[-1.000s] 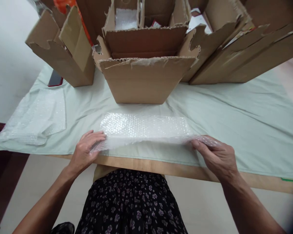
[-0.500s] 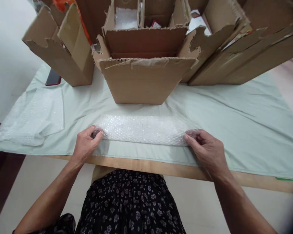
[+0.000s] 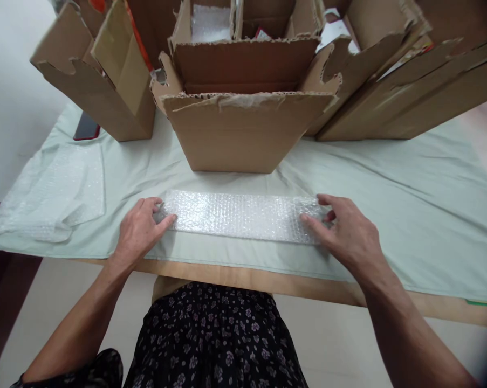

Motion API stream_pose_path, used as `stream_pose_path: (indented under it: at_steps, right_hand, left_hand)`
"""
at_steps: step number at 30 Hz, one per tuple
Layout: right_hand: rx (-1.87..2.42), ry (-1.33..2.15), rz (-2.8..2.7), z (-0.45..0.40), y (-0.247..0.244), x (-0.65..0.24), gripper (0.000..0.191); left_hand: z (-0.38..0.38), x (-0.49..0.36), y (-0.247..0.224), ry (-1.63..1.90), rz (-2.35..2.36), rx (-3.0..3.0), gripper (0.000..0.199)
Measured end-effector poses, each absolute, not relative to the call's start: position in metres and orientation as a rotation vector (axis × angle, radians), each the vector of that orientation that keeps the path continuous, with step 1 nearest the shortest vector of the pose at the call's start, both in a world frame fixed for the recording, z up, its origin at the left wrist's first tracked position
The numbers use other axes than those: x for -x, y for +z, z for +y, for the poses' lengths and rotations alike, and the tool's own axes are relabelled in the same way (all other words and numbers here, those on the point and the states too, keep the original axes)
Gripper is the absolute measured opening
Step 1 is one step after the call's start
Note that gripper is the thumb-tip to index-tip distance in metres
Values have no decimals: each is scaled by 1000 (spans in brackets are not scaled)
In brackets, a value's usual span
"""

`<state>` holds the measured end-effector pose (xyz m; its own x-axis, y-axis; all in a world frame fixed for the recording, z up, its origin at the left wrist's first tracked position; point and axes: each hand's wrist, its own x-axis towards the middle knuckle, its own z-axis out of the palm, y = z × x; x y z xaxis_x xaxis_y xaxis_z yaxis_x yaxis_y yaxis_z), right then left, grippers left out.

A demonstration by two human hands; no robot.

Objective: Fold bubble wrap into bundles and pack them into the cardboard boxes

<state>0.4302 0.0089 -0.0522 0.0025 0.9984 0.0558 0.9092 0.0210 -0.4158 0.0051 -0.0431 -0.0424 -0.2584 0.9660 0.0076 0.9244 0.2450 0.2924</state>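
A long, flat folded strip of clear bubble wrap [image 3: 235, 215] lies on the pale green cloth in front of me. At its left end rests my left hand [image 3: 143, 225], fingers apart, with the thumb touching the wrap's top. My right hand [image 3: 348, 229] is at the other end; its thumb lies on the strip and its fingertips reach the far corner. Both hands are open, spread around the ends rather than pinching them. Part of each end is hidden behind the fingers.
Beyond the strip stands an open cardboard box [image 3: 235, 134], with a narrow carton [image 3: 101, 102] to its left and another cardboard box [image 3: 381, 113] to its right. More bubble wrap [image 3: 61, 188] lies at the left, near a phone [image 3: 87, 127]. The wooden table edge [image 3: 235, 276] runs before me.
Both hands have loosened from a pinch on the strip's ends, and their fingers have spread. The bubble wrap now lies flatter, its right end squarer.
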Motion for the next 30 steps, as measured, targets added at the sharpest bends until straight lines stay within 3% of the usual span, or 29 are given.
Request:
stream_pose_path:
  at_steps: [3, 8, 14, 19, 23, 26, 30]
  right_hand:
    - [1982, 439, -2034, 31, -47, -424, 57]
    - [1915, 622, -2160, 45, -44, -416, 28]
    - [1650, 745, -1917, 25, -37, -423, 30]
    - [1633, 606, -1843, 27, -36, -418, 25]
    - [1661, 447, -1937, 37, -55, -414, 45]
    - [1592, 249, -1938, 34, -62, -416, 47]
    - [1485, 133, -1991, 20, -47, -399, 33]
  left_hand:
    - [-39, -6, -38, 280, 2323, -1802, 33]
    - [-35, -13, -31, 275, 2243, -1785, 26]
    - [-41, -16, -34, 564, 2200, -1571, 23]
    - [-35, -15, -38, 702, 2237, -1572, 49]
    - [-38, -12, -43, 588, 2293, -1696, 66]
    - [-47, -11, -43, 698, 2333, -1930, 60]
    - [-52, -32, -34, 787, 2175, -2246, 41]
